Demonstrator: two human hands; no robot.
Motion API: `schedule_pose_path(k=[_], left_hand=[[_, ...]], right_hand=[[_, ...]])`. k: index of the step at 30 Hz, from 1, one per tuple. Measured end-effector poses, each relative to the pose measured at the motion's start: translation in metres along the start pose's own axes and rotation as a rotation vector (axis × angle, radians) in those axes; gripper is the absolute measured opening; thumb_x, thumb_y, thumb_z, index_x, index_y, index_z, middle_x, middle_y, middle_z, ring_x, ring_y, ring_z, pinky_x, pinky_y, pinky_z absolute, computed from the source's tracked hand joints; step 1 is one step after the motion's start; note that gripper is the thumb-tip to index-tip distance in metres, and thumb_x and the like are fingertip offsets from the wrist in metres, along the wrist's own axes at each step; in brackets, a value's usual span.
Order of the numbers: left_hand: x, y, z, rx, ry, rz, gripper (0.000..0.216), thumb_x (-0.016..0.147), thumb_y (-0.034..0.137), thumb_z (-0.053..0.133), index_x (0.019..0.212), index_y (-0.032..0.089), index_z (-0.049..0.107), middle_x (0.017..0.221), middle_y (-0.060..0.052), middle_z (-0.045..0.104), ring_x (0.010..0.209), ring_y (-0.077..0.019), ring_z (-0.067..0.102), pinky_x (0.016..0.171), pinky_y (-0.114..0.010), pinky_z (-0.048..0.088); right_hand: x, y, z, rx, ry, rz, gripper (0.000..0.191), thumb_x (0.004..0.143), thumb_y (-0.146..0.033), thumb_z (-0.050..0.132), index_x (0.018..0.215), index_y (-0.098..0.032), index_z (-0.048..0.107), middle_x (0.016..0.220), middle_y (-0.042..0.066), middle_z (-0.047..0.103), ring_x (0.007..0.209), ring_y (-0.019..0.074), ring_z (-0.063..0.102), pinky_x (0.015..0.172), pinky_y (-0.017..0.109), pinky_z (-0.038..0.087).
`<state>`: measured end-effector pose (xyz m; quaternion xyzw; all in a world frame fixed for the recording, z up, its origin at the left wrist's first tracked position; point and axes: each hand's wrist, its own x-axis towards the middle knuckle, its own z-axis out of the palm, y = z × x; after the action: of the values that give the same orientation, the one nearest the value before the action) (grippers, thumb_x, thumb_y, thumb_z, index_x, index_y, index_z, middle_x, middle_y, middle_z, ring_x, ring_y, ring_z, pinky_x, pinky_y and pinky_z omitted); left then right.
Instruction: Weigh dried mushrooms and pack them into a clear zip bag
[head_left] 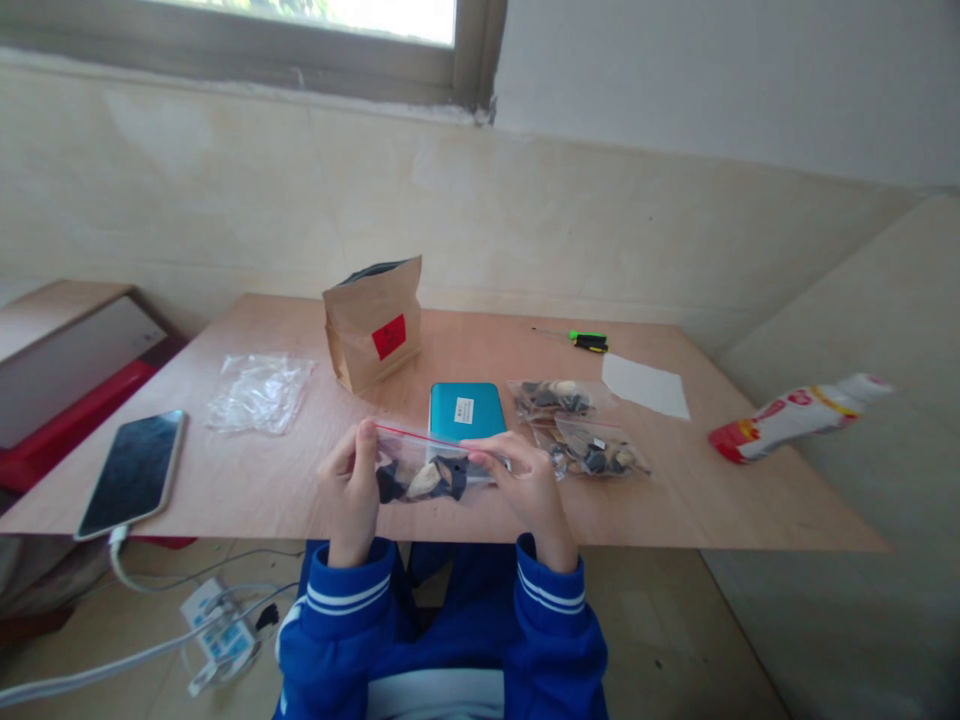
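Note:
Between my two hands I hold a clear zip-lock bag (pixel 431 478) by its red-lined top edge, near the front of the table. Dark and pale dried pieces lie inside it; their kind I cannot make out. My left hand (pixel 351 490) pinches the bag's left corner with the thumb on top. My right hand (pixel 529 485) has thumb and fingers closed on the top edge at the right. Just behind the bag is a blue-topped pocket scale or box (pixel 466 402) with a white label, partly covered by the bag and my right hand.
Filled zip-lock bags (pixel 592 450) lie right of the blue box. Farther back stand a brown paper pouch (pixel 371 330), screwdrivers (pixel 589 340) and white paper (pixel 646 386). Empty clear bags (pixel 259 393) and a plugged-in phone (pixel 135 472) are left; a white-red bottle (pixel 795 418) is right.

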<state>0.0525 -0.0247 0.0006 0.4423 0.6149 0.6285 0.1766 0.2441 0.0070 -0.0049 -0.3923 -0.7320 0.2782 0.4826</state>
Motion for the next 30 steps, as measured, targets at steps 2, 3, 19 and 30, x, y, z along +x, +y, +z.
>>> schedule_pose_path(k=[2,3,19,30], left_hand=[[0.000,-0.001,0.000,-0.040,0.050,-0.034,0.048,0.090,0.049,0.048,0.054,0.018,0.055,0.051,0.001,0.055,0.051,-0.0117,0.051,0.052,-0.024,0.038],[-0.001,-0.002,0.001,-0.065,0.073,-0.056,0.048,0.089,0.050,0.049,0.053,0.018,0.056,0.049,0.001,0.054,0.049,-0.0116,0.050,0.051,-0.024,0.038],[0.002,0.000,0.019,-0.599,0.074,-0.407,0.035,0.082,0.047,0.061,0.066,0.015,0.063,0.059,0.001,0.065,0.052,-0.0113,0.060,0.052,-0.022,0.047],[0.007,-0.012,0.022,-0.480,-0.573,-0.449,0.064,0.085,0.068,0.038,0.105,0.016,0.070,0.113,-0.014,0.070,0.096,-0.0254,0.068,0.082,-0.038,0.053]], right_hand=[[-0.001,0.001,-0.004,0.055,-0.037,0.027,0.019,0.088,-0.037,0.062,0.090,-0.024,0.076,0.090,0.003,0.076,0.084,0.0190,0.068,0.076,0.030,0.052],[-0.001,0.002,-0.006,0.068,-0.046,0.039,0.022,0.089,-0.039,0.060,0.089,-0.023,0.076,0.088,0.004,0.076,0.083,0.0191,0.069,0.074,0.030,0.052],[-0.007,0.010,-0.005,0.585,-0.308,0.341,0.084,0.070,-0.062,0.070,0.141,-0.027,0.039,0.118,0.010,0.066,0.109,0.0256,0.065,0.090,0.039,0.055],[-0.007,0.018,-0.032,0.491,0.387,0.422,0.048,0.068,-0.041,0.079,0.102,-0.022,0.050,0.103,0.006,0.069,0.096,0.0206,0.068,0.082,0.033,0.055]])
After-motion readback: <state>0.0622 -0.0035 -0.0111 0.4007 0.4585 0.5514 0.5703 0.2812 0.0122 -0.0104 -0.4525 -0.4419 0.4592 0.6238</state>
